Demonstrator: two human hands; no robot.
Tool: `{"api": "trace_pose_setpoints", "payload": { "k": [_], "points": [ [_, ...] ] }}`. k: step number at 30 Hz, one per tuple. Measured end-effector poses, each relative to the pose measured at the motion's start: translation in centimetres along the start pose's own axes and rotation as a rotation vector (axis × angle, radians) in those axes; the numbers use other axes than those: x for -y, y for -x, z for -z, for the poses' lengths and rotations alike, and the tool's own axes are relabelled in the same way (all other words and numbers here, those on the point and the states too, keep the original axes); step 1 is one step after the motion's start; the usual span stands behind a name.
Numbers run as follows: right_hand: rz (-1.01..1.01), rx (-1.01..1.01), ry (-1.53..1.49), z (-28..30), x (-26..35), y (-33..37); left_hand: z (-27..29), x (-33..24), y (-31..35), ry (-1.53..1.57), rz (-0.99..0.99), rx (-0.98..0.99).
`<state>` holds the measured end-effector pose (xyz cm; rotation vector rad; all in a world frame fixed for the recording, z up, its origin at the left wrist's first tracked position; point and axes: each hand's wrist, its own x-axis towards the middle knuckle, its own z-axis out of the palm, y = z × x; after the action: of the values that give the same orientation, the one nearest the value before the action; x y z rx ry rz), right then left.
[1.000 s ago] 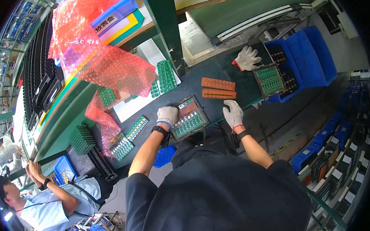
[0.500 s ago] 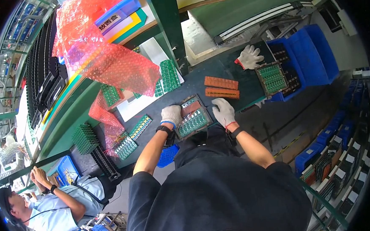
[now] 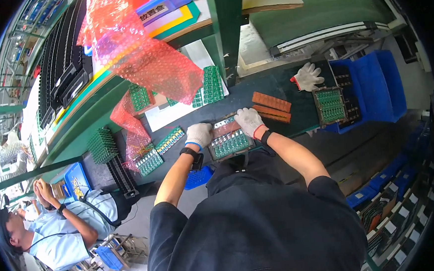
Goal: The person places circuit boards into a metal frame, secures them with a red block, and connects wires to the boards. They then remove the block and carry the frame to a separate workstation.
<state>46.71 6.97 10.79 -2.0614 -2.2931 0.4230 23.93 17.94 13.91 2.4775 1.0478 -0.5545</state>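
Note:
A dark rectangular frame (image 3: pixel 251 144) lies at the bench's near edge in front of me, holding green circuit boards (image 3: pixel 230 143). Across its upper part runs a reddish-brown strip (image 3: pixel 225 129). My left hand (image 3: pixel 199 135), in a white knitted glove, is closed on the frame's left side, beside the strip's left end. From the other side, my gloved right hand (image 3: pixel 249 122) bends its fingers over the strip's right end and the frame's upper right corner. Its fingertips are partly hidden.
Orange-brown strips (image 3: pixel 271 102) lie beyond my right hand. Farther right are a loose glove (image 3: pixel 309 76), another framed board (image 3: pixel 330 105) and a blue bin (image 3: pixel 380 85). Leftward are green boards (image 3: pixel 150 162), red bubble wrap (image 3: pixel 165 64) and a board stack (image 3: pixel 102 146). A co-worker (image 3: pixel 82 213) stands at left.
My right hand has moved left, from beside the frame onto its upper right corner and the strip's end. My left hand stays at the frame's left side. The whole view has shifted slightly.

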Motion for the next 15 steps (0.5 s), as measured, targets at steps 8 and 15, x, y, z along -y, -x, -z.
{"api": "trace_pose_setpoints", "payload": {
  "k": [8,15],
  "points": [
    [0.112,0.105,-0.079,1.1,-1.7,-0.7,-0.8,2.9,1.6,0.134,-0.005,-0.053],
    [0.203,0.028,-0.3,4.4,-2.8,-0.5,-2.6,4.0,1.8,0.302,-0.04,-0.133]
  ]
}}
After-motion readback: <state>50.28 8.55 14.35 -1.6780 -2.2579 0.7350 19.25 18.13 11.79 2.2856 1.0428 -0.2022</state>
